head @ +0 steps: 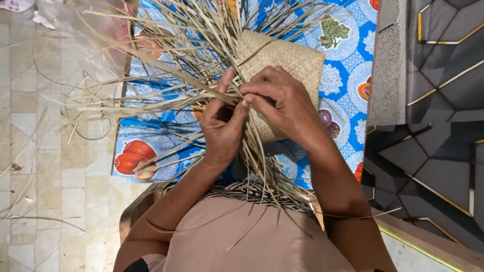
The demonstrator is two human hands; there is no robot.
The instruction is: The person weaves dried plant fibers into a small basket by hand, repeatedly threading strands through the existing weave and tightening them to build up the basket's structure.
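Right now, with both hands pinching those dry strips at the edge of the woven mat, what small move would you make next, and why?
Probably pull the pinched strip snug against the woven mat. The left hand and right hand meet at its unfinished edge, where the loose strips fan out unwoven, so the weave there looks open.

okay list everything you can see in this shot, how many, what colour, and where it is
woven mat piece: one, tan, top centre on the tablecloth, under the right hand
loose straw strips: many, pale tan, fanning out left and top from the weave and trailing down to the lap
tablecloth: one, blue with fruit and flower prints, covering the table
clear plastic sheet: one, see-through, top left
tiled floor: beige, left side
dark panel with gold lines: right side
left hand: one, centre, pinching strips
right hand: one, centre, fingers on the strips at the weave's edge
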